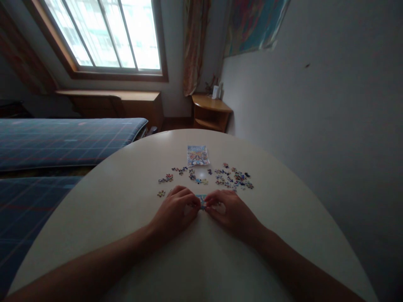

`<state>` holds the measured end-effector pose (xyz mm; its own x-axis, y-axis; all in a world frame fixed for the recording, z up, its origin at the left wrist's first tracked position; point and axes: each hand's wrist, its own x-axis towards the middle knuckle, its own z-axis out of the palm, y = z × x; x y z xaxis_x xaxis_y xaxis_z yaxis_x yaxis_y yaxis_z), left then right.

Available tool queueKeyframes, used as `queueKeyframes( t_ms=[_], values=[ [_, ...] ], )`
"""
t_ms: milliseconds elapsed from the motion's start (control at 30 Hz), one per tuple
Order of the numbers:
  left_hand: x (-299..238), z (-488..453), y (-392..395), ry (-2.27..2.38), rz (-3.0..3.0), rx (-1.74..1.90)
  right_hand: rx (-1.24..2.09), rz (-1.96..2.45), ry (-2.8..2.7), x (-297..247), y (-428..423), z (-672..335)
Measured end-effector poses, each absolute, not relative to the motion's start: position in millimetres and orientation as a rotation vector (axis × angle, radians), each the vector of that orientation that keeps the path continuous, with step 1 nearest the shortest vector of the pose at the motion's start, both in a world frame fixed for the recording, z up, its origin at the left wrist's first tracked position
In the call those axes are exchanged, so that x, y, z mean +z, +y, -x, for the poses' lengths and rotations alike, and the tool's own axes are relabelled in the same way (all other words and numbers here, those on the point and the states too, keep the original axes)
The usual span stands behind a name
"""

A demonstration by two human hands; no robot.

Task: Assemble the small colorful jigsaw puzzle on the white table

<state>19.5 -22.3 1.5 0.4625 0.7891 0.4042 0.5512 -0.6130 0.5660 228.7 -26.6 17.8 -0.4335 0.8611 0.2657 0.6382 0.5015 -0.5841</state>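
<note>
While both forearms enter from the lower corners of the frame, two bare hands meet at its centre over one table point(201, 256), white, with a rounded far edge. Left hand point(178, 205), one: thumb and forefinger drawn close at the left edge of the puzzle section point(202, 201); whether gripping or pressing, cannot tell. Right hand point(228, 209), one: thumb and forefinger likewise at the section's right edge; grip likewise cannot be told. Puzzle section, one, small, lying at frame centre between the fingertips, partly covered. Loose puzzle pieces point(241, 178), many, too small and overlapped to count: densest right of centre, sparser left of centre, several in the middle. Printed sheet point(197, 155), one, above the pieces. Window point(103, 33), one, upper left. Curtains point(195, 46), two, flanking it. Plaid bed surfaces point(63, 140), two, at left. Desk point(138, 96), one, below the window. Corner shelf point(211, 102), one, upper centre, bearing small articles, uncounted. Wall picture point(255, 25), one, upper right.
</note>
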Motion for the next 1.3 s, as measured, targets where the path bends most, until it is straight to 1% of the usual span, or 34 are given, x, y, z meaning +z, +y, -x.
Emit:
queueKeyframes(
  t_ms=[367,633,1067,1300],
  values=[
    [-7.7,-18.4,-18.6,1.174,-2.463,0.926,0.502,1.245,-2.168,16.1,-26.0,-228.0],
    [-3.2,-18.3,-20.6,1.188,-2.514,0.872,0.5,1.241,-2.143,14.2,-24.1,-230.3],
    [-2.8,-16.5,-21.3,1.228,-2.646,0.84,0.387,1.149,-2.285,9.9,-20.4,-232.2],
    [-2.5,-16.2,-21.5,1.208,-2.691,0.863,0.374,1.232,-2.283,10.5,-23.3,-229.7]
  ],
)
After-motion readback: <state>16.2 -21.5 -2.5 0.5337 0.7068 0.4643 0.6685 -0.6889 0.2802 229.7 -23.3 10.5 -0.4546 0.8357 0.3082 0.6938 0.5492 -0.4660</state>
